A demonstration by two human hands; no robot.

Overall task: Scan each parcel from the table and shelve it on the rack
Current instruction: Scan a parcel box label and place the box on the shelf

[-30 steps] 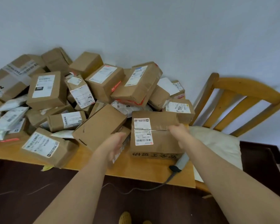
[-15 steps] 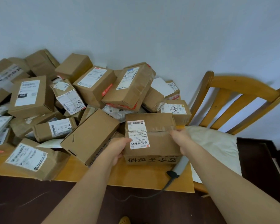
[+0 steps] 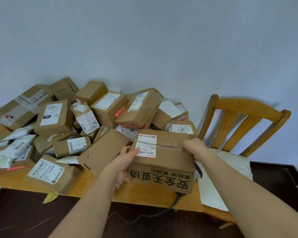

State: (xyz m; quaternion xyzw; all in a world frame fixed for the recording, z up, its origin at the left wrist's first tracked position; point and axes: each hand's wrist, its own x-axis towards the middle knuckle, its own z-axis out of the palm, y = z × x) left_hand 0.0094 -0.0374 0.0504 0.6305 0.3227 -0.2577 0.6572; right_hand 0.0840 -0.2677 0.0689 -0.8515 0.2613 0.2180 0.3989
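Head view: left hand [image 3: 126,162] grips the near-left end of the parcel [image 3: 163,162], thumb on its label [image 3: 146,145]; right hand [image 3: 193,146] curls over the top right edge. It seems lifted off the table [image 3: 96,191]. Best kept level, barcode up, thumb off it. Scanner [image 3: 197,170] mostly hidden behind; rack out of view.

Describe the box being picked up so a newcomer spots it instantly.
Start at the wooden chair; just left, at the table corner, both hands grip one cardboard box. Unlike neighbours, its near side carries large upside-down black Chinese characters.
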